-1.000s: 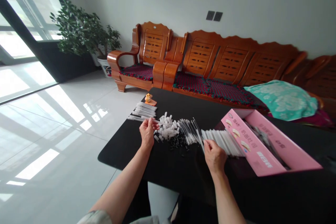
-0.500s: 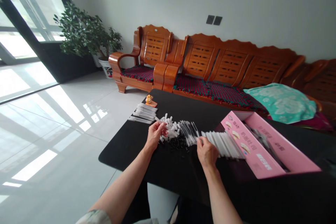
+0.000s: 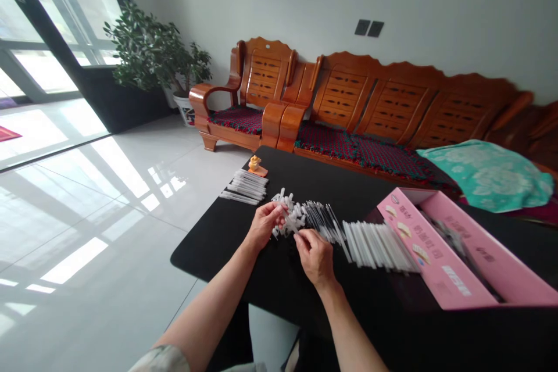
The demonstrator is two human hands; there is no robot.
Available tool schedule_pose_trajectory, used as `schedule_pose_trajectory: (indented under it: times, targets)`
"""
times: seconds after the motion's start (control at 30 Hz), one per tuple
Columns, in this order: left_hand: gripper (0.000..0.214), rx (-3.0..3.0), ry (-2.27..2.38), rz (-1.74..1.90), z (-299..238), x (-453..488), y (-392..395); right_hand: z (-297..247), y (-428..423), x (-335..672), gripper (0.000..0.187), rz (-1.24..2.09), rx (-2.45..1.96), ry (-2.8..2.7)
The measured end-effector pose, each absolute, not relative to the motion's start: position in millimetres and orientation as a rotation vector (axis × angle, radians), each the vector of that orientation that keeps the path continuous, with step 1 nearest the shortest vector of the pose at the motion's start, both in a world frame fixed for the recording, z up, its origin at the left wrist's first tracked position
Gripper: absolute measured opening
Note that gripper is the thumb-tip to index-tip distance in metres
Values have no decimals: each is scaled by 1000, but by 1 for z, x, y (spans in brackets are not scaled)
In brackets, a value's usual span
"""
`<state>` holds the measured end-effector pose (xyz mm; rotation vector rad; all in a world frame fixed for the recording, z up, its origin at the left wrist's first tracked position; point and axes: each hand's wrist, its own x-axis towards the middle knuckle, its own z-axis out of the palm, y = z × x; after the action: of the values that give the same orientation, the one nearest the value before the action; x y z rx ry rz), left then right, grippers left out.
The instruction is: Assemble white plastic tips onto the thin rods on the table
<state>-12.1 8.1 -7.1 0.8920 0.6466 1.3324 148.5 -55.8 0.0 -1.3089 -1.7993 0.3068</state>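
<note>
Over the dark table, my left hand (image 3: 267, 224) is closed in a pinch on one end of a whitish translucent pen (image 3: 289, 223). The fingertips of my right hand (image 3: 315, 254) are closed on its lower end; its exact parts are too small to make out. Just behind my hands lies a pile of white pen caps (image 3: 297, 209). Dark, thin pen refills (image 3: 325, 218) spread to the right of the pile, one lying askew. A row of clear pen barrels (image 3: 377, 244) comes after them. Small black parts beside the caps are mostly hidden by my hands.
Assembled-looking white pens (image 3: 246, 186) lie in a row at the table's (image 3: 204, 244) far left, near a small yellow duck figure (image 3: 255, 164). A pink box (image 3: 440, 261) stands at the right. Beyond are a wooden sofa (image 3: 344, 90) and a potted plant (image 3: 152, 58).
My right hand has moved left from the refills to meet my left hand, and both now grip the pen. One refill lies askew by the barrels. The view has shifted slightly.
</note>
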Motion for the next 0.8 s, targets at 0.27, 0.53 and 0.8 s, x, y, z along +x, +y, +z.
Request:
schedule_pose_trajectory:
  times: [0.27,0.53,0.8]
  targets:
    - [36,923,560,1132,-4,-12,3,14,-62,136,48,1752,-1015,-1018]
    - [31,956,637,1213,-10,-10,5,9,-67,130,40,1369,-1186,-1184]
    - [31,899,590,1222,-13,-13,10,23,-66,123,43,1059,-1353,-1399]
